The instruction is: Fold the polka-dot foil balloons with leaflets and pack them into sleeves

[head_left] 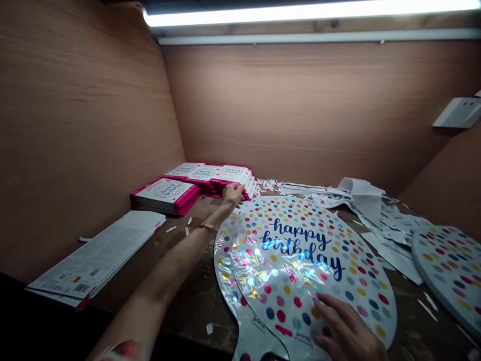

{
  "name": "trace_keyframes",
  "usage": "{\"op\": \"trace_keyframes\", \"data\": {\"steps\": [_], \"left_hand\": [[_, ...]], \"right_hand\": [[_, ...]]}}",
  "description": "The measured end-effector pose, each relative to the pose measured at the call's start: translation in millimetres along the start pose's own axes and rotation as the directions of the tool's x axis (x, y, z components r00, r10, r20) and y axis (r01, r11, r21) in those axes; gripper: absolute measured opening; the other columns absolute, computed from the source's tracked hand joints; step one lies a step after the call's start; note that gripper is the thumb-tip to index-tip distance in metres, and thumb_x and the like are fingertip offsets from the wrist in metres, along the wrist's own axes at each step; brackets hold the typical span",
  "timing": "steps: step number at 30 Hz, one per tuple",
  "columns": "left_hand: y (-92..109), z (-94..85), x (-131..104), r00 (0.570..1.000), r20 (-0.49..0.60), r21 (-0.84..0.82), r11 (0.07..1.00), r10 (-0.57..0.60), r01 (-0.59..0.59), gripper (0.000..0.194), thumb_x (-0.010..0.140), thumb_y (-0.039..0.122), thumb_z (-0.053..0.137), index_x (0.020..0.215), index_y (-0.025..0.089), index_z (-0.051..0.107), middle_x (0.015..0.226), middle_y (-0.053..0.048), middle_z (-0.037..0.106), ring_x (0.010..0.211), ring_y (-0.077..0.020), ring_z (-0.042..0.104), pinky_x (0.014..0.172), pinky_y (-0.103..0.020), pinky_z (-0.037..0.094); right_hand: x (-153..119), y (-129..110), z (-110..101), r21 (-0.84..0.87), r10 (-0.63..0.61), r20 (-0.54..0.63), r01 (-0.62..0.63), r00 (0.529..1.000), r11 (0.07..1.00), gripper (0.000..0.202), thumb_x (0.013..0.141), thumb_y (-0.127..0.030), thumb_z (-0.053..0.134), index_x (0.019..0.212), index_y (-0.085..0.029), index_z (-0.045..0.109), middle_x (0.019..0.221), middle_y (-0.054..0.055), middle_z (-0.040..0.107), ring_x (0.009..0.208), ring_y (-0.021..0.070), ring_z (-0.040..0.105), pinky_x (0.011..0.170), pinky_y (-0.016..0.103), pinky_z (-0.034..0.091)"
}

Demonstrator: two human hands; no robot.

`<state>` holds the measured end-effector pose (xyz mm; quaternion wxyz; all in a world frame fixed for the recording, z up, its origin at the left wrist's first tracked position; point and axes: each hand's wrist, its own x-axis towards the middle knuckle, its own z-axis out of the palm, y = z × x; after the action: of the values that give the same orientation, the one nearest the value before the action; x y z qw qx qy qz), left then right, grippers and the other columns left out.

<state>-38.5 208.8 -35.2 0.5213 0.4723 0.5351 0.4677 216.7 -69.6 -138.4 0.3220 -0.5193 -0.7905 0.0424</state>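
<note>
Open right fingers (335, 307) are seemingly steadying round, dotted foil balloons (293, 276), while left fingers (235, 187), grip unclear, are touching far, stacked pink-and-white cards (227, 174).

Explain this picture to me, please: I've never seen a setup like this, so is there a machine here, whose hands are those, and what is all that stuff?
There's no robot here, just a person working bare-handed. The single picture comes from a camera worn on their head, looking forward and down, so you see roughly what they see.

The left hand reaches to the pink-edged stacks at the back; whether it grips anything is unclear. The right hand rests on shiny dotted sheets reading "happy birthday", perhaps flat foil balloons.

Around them on the dark worktop lie printed sheets at the left, white paper strips towards the back right, and more dotted pieces at the right edge. A bright tube light shines above.
</note>
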Motion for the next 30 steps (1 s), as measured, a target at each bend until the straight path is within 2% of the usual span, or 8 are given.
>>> {"op": "trace_keyframes", "data": {"steps": [2, 7, 10, 14, 17, 21, 26, 30], "left_hand": [[-21.2, 7.0, -46.1, 0.964, 0.248, 0.158, 0.978, 0.097, -0.139, 0.017, 0.071, 0.025, 0.07, 0.083, 0.013, 0.068, 0.094, -0.008, 0.066, 0.105, -0.0272, 0.053, 0.09, -0.033, 0.041], [-66.4, 12.7, -134.7, 0.688, 0.711, 0.279, 0.838, 0.148, -0.469, 0.037, 0.066, 0.022, 0.073, 0.103, 0.023, 0.067, 0.13, -0.004, 0.051, 0.13, -0.0277, 0.031, 0.109, -0.035, 0.007], [-79.0, 12.8, -141.2, 0.599, 0.792, 0.328, 0.745, 0.117, -0.58, 0.043, 0.074, 0.03, 0.067, 0.116, 0.025, 0.059, 0.14, -0.005, 0.038, 0.136, -0.0271, 0.017, 0.109, -0.04, -0.004], [-87.8, 14.2, -130.7, 0.5, 0.864, 0.426, 0.442, 0.06, -0.789, 0.049, 0.086, 0.043, 0.05, 0.131, 0.023, 0.044, 0.146, -0.01, 0.026, 0.137, -0.0263, 0.009, 0.108, -0.046, -0.004], [-88.9, 14.0, -127.2, 0.482, 0.876, 0.441, 0.354, 0.032, -0.825, 0.05, 0.09, 0.044, 0.04, 0.135, 0.022, 0.038, 0.147, -0.01, 0.023, 0.138, -0.0252, 0.006, 0.108, -0.045, -0.003], [-74.8, 10.7, -125.5, 0.466, 0.884, 0.426, 0.446, -0.023, -0.787, 0.047, 0.089, 0.04, 0.046, 0.132, 0.021, 0.043, 0.145, -0.011, 0.029, 0.137, -0.0284, 0.012, 0.108, -0.046, 0.001], [-54.7, 17.3, -134.2, 0.433, 0.897, 0.323, 0.539, 0.088, -0.778, 0.026, 0.08, 0.031, 0.06, 0.104, 0.021, 0.063, 0.11, -0.006, 0.062, 0.106, -0.0211, 0.052, 0.094, -0.027, 0.032], [-61.0, 34.0, -147.9, 0.51, 0.85, 0.395, 0.479, 0.133, -0.784, 0.019, 0.082, 0.014, 0.05, 0.065, 0.016, 0.06, 0.069, -0.002, 0.058, 0.072, -0.0141, 0.053, 0.072, -0.022, 0.037]], "right_hand": [[0.1, -13.9, -5.6, -0.001, 0.029, 0.026, -0.029, 0.999, 1.0, 0.045, 0.079, -0.035, 0.059, 0.123, -0.026, 0.054, 0.122, 0.01, 0.056, 0.111, 0.0283, 0.053, 0.088, 0.038, 0.049], [6.8, -44.9, -5.3, 0.078, 0.142, 0.178, -0.158, 0.974, 0.984, 0.043, 0.077, -0.034, 0.062, 0.119, -0.025, 0.057, 0.113, 0.009, 0.057, 0.106, 0.0255, 0.052, 0.086, 0.037, 0.049], [14.2, -51.9, 0.5, 0.154, 0.199, 0.218, -0.235, 0.955, 0.96, 0.029, 0.079, -0.029, 0.061, 0.108, -0.025, 0.064, 0.1, 0.007, 0.059, 0.096, 0.0228, 0.054, 0.083, 0.036, 0.047], [23.2, -49.4, 5.5, 0.24, 0.233, 0.229, -0.287, 0.945, 0.927, 0.015, 0.082, -0.03, 0.057, 0.09, -0.023, 0.069, 0.088, 0.006, 0.059, 0.088, 0.0203, 0.054, 0.077, 0.032, 0.046], [30.9, -45.3, 5.7, 0.264, 0.248, 0.259, -0.315, 0.933, 0.911, 0.019, 0.085, -0.031, 0.052, 0.079, -0.021, 0.067, 0.082, 0.005, 0.059, 0.083, 0.0188, 0.054, 0.073, 0.03, 0.043], [48.1, -39.5, 2.0, 0.188, 0.345, 0.313, -0.414, 0.885, 0.891, 0.031, 0.088, -0.035, 0.042, 0.064, -0.019, 0.054, 0.07, 0.003, 0.056, 0.068, 0.0161, 0.051, 0.065, 0.03, 0.037], [72.6, -31.0, -1.2, 0.187, 0.434, 0.427, -0.547, 0.793, 0.816, 0.037, 0.085, -0.04, 0.041, 0.054, -0.02, 0.041, 0.056, 0.0, 0.048, 0.057, 0.0137, 0.044, 0.053, 0.027, 0.031], [74.1, -27.8, -8.2, 0.215, 0.412, 0.455, -0.546, 0.79, 0.809, 0.038, 0.085, -0.041, 0.041, 0.055, -0.018, 0.048, 0.053, 0.0, 0.049, 0.054, 0.0133, 0.046, 0.05, 0.026, 0.033]]}}
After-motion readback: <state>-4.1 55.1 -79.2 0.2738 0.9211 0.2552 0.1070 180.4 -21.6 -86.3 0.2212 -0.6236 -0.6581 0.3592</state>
